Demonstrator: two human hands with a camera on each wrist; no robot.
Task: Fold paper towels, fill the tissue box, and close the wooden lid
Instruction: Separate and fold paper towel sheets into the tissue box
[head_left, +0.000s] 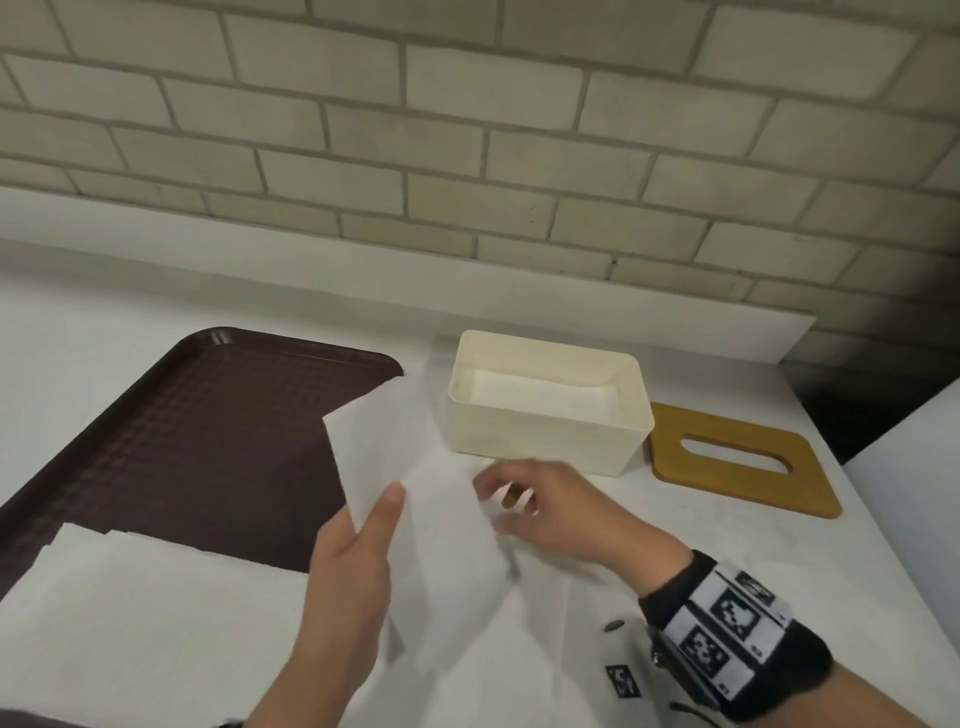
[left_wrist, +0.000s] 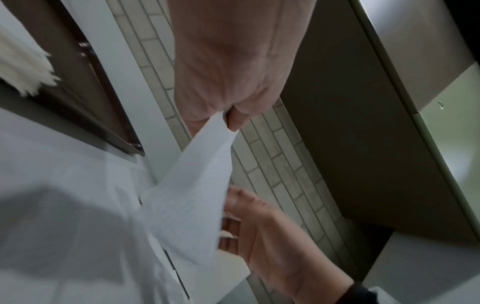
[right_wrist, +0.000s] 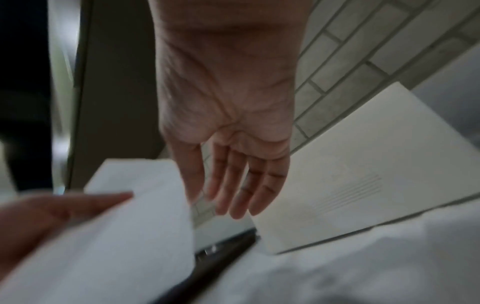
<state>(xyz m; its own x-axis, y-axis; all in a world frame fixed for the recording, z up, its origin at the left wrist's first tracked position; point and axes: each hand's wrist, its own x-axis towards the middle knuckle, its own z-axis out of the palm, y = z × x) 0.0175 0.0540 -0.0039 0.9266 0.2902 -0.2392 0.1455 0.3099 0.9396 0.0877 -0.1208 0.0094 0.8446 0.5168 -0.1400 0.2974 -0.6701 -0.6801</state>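
Note:
My left hand (head_left: 363, 540) pinches a white paper towel (head_left: 410, 499) between thumb and fingers and holds it above the counter; the left wrist view shows the pinch (left_wrist: 228, 117) on the paper towel (left_wrist: 192, 205). My right hand (head_left: 530, 504) hovers just right of the sheet with straight, spread fingers (right_wrist: 241, 185) and holds nothing. The cream tissue box (head_left: 545, 431) stands open behind it, with white folded towels inside. The wooden lid (head_left: 737, 488), slotted, lies flat to the right of the box.
A dark brown tray (head_left: 182, 441) lies at the left, with a stack of white paper towels (head_left: 130, 597) on its near end. A brick wall runs along the back. The counter's right edge falls away past the lid.

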